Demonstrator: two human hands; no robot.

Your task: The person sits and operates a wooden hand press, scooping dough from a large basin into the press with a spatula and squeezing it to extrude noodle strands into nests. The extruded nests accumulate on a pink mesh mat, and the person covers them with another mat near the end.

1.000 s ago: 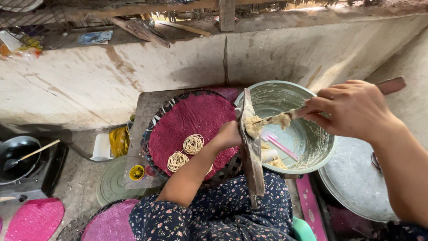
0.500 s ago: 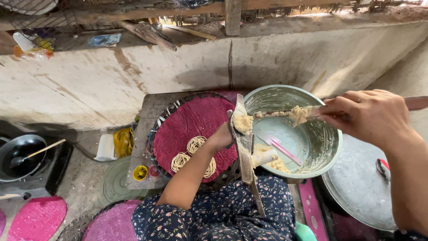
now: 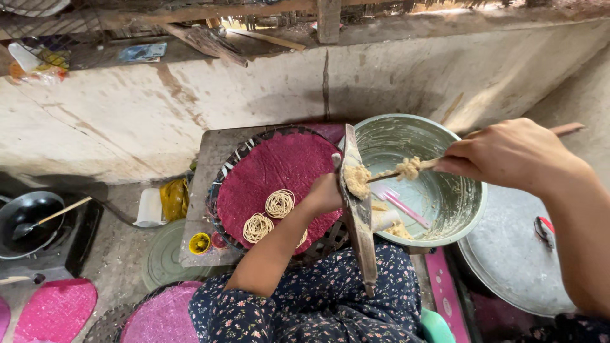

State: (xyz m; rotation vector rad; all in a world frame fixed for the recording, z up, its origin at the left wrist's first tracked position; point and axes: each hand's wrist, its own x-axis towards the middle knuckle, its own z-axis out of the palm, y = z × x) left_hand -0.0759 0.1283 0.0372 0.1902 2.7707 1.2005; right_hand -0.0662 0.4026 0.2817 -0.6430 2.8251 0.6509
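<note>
A lump of pale dough (image 3: 357, 180) sits on the upper end of a long wooden press (image 3: 357, 209), which stands tilted between the person's knees and leans against the rim of a metal bowl (image 3: 467, 216). The left hand (image 3: 325, 194) is closed around the press just below the dough, steadying it from the side. The right hand (image 3: 508, 155) grips a thin wooden stick (image 3: 406, 170) whose tip touches the dough, with a second clump clinging partway along it (over the middle of the bowl). Inside the bowl lie a pink spoon (image 3: 397, 202) and more dough scraps near the front wall. Left of the press, a round woven tray covered with a magenta mat (image 3: 279, 171) rests on a small table (image 3: 206, 165), and two coils of fine noodle strands (image 3: 268, 215) lie on the mat near the left wrist. A large metal lid (image 3: 508, 260) lies on the floor at right, and a dark pan (image 3: 25, 222) with a ladle sits on a burner at far left.
</note>
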